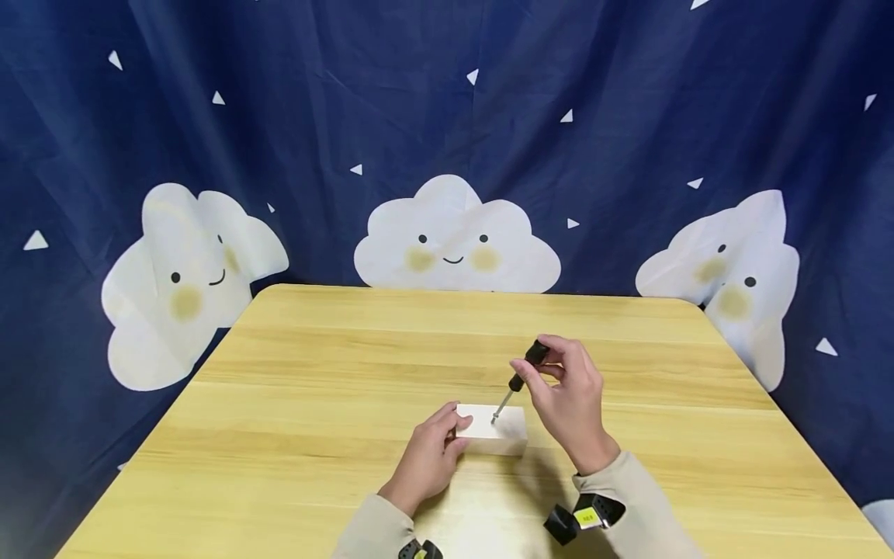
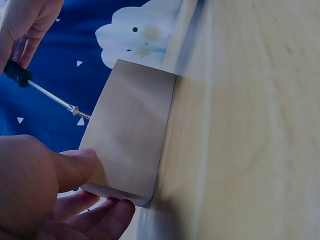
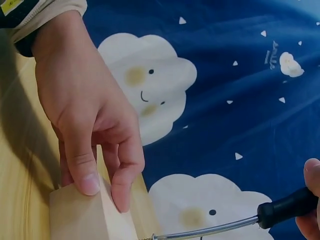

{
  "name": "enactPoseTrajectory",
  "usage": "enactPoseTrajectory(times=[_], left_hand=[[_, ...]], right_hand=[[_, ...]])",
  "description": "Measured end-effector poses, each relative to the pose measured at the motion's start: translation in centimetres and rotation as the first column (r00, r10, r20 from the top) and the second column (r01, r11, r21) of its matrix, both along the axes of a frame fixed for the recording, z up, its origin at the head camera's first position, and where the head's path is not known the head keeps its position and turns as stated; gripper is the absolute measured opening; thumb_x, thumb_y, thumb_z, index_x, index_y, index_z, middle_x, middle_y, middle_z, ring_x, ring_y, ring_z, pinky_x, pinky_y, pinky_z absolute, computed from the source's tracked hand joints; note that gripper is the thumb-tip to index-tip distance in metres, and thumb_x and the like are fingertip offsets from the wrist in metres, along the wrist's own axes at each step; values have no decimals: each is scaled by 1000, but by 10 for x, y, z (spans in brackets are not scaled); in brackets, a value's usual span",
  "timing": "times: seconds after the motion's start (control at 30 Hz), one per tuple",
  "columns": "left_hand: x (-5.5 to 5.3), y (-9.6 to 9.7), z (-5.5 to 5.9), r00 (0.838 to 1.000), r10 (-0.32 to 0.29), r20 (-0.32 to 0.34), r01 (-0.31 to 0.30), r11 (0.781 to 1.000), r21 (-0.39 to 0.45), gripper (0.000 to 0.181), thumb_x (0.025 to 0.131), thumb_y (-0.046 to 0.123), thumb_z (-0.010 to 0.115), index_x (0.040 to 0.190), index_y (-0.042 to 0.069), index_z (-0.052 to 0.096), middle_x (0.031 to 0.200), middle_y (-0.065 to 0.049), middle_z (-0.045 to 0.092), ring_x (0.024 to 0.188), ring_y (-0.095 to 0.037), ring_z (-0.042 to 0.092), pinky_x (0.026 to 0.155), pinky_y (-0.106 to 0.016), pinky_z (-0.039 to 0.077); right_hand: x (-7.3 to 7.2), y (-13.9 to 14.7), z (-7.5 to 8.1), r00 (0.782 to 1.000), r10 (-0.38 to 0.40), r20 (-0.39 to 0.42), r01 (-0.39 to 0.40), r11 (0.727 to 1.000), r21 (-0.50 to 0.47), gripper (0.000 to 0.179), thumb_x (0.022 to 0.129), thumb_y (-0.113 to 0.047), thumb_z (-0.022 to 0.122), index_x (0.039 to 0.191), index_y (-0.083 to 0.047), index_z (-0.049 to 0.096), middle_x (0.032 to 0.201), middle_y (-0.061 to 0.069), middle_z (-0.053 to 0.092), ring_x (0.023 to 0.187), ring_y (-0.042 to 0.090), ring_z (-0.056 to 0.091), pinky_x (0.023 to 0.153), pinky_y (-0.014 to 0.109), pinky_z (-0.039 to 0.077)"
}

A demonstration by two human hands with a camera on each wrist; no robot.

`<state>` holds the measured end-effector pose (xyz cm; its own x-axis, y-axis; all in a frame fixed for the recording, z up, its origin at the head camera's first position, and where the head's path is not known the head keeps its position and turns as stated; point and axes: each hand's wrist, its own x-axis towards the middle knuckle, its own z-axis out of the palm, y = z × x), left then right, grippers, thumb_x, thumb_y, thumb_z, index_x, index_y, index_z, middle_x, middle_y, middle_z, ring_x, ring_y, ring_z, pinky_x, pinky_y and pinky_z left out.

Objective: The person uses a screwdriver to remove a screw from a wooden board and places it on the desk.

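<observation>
Left hand (image 1: 427,456), lower centre of frame, gripped pale block (image 1: 492,444) by left end; right hand (image 1: 573,397) pinched screwdriver (image 1: 516,383), tip at screw (image 2: 82,113) on block's top.

Right grip (image 1: 574,400) high in a pinch, left grip (image 1: 427,460) lower

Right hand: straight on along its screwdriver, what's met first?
The screw, right at the screwdriver's tip; past it, the block, which the screw points into. Whether the tip is fully seated is too small to tell.
</observation>
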<state>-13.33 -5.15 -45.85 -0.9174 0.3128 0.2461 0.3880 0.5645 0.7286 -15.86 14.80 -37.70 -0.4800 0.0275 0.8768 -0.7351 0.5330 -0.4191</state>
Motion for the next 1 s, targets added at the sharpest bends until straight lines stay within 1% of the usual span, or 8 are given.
enactPoseTrajectory(times=[0.1, 0.33, 0.47, 0.6, 0.7, 0.83, 0.9, 1.0], left_hand=[[0, 1, 0, 1000, 3, 9, -3, 1000, 18, 20, 90, 2, 66, 109, 6, 66, 136, -15, 55, 125, -33, 52, 103, -42, 46], [1, 1, 0, 1000, 19, 14, -20, 999, 36, 23, 90, 3, 66, 112, 6, 67, 138, -17, 52, 125, -34, 51, 102, -42, 46], [1, 0, -1, 1000, 27, 8, -27, 999, 44, 23, 90, 3, 66, 112, 5, 66, 138, -19, 52, 127, -35, 49, 104, -42, 43], [1, -1, -1, 1000, 25, 14, -26, 998, 49, 23, 90, 3, 66, 113, 5, 66, 139, -18, 51, 127, -35, 49, 104, -41, 43], [1, -1, 1, 1000, 18, 19, -19, 999, 46, 23, 90, 2, 66, 113, 5, 66, 138, -18, 52, 127, -35, 49, 104, -41, 43], [2, -1, 0, 1000, 10, 10, -10, 999, 46, 23, 89, 2, 66, 112, 5, 66, 137, -18, 53, 126, -35, 50, 105, -42, 43], [2, -1, -1, 1000, 9, 4, -9, 999, 49, 22, 89, 2, 66, 111, 5, 67, 136, -18, 54, 126, -35, 50, 105, -42, 43], [1, -1, -1, 1000, 11, 0, -11, 999, 52, 22, 89, 2, 67, 110, 6, 67, 136, -18, 54, 126, -35, 50, 106, -43, 42]], right_hand=[[0, -1, 3, 1000, -3, 22, 3, 1000, 2, 53, 61, 16, 84, 106, 13, 56, 87, 19, 58, 69, 29, 65, 67, 13, 56], [0, -2, 8, 999, 48, 6, -48, 999, -5, 48, 63, 17, 82, 103, 14, 55, 85, 20, 59, 67, 27, 64, 64, 15, 57], [-3, 0, 6, 997, 82, 3, -82, 997, -12, 48, 63, 21, 80, 103, 15, 55, 87, 21, 60, 68, 25, 65, 63, 15, 57], [-4, 2, 4, 994, 108, 16, -108, 994, -14, 50, 64, 23, 78, 106, 14, 53, 92, 22, 63, 70, 28, 66, 64, 16, 57], [-3, 5, 4, 996, 87, 33, -88, 996, 30, 56, 63, 16, 82, 110, 11, 52, 97, 21, 61, 75, 28, 66, 63, 22, 59], [-1, 4, 4, 999, 14, 36, -17, 997, 77, 63, 59, 8, 88, 111, 8, 53, 95, 17, 57, 73, 25, 65, 57, 23, 59], [0, 2, 4, 999, 0, 36, -2, 998, 69, 60, 61, 8, 88, 110, 7, 54, 92, 16, 56, 71, 24, 64, 54, 20, 58], [-2, -1, 3, 1000, 7, 15, -8, 999, 51, 55, 63, 12, 86, 108, 9, 55, 89, 17, 56, 68, 25, 63, 52, 18, 56]])
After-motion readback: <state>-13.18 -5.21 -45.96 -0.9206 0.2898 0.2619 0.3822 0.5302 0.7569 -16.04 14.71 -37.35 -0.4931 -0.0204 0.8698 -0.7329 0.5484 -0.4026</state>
